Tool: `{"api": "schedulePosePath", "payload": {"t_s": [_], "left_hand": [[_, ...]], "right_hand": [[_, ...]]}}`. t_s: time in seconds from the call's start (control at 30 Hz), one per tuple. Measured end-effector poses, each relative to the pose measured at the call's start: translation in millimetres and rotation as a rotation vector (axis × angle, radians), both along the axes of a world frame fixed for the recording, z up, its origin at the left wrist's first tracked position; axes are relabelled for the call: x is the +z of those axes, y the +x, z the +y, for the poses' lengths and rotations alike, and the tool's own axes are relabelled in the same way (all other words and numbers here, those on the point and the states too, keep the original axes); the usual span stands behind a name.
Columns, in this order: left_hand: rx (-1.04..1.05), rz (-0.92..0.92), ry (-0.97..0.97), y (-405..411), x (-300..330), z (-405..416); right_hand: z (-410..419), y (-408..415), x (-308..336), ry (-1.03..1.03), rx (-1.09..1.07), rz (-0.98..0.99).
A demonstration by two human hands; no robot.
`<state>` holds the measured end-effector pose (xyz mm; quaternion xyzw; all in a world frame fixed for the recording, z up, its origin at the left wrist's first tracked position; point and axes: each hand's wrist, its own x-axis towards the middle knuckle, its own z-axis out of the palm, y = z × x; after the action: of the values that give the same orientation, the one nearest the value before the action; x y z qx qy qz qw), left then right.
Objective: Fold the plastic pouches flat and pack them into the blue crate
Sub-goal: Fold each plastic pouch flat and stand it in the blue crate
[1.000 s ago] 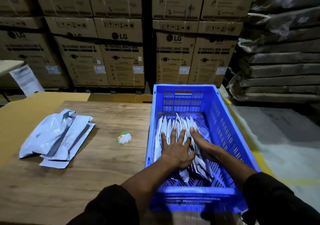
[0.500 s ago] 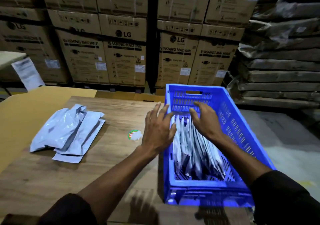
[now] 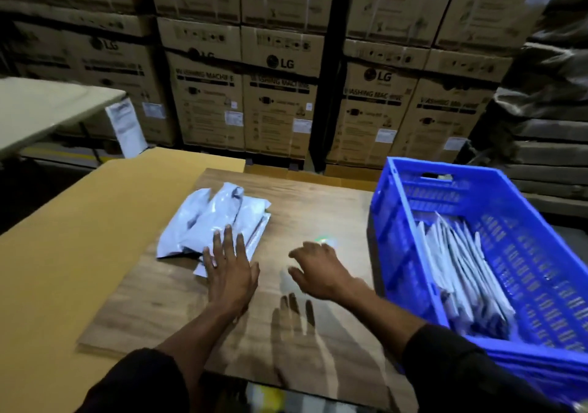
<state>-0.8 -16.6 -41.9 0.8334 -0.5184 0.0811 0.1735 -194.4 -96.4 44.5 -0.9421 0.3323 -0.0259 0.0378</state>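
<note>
On the wooden bench (image 3: pixel 318 215), a loose pouch pile (image 3: pixel 213 221) remained; folded pouches (image 3: pixel 458 272) already filled the blue crate (image 3: pixel 401 221). I saw my left hand (image 3: pixel 230 272) flat and spread on the pile, my right hand (image 3: pixel 318 272) open and empty.

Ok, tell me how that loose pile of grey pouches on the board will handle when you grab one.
The grey pouches look crumpled and puffy, so one would probably flop and sag rather than hold shape. Their glossy film suggests they may slide off each other. They seem thin and light, so the left hand at the pile's near edge could likely drag several along.
</note>
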Motion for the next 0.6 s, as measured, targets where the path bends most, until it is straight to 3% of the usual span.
{"api": "schedulePosePath", "payload": {"t_s": [0.17,0.37,0.5,0.6], "left_hand": [[0.122,0.088,0.066,63.4,-1.2,-7.6],[0.139,0.161,0.129,102.7,-12.5,-15.6],[-0.006,0.137,-0.003,112.3,-20.1,-15.5],[-0.243,0.021,-0.108,103.2,-13.0,-6.7]], "right_hand": [[33.5,18.9,-48.8,0.092,-0.004,0.124],[26.5,30.5,-51.2,0.138,-0.057,0.128],[13.5,35.5,-45.6,0.140,-0.107,0.083],[4.7,38.2,-45.0,0.054,-0.166,-0.091]]}}
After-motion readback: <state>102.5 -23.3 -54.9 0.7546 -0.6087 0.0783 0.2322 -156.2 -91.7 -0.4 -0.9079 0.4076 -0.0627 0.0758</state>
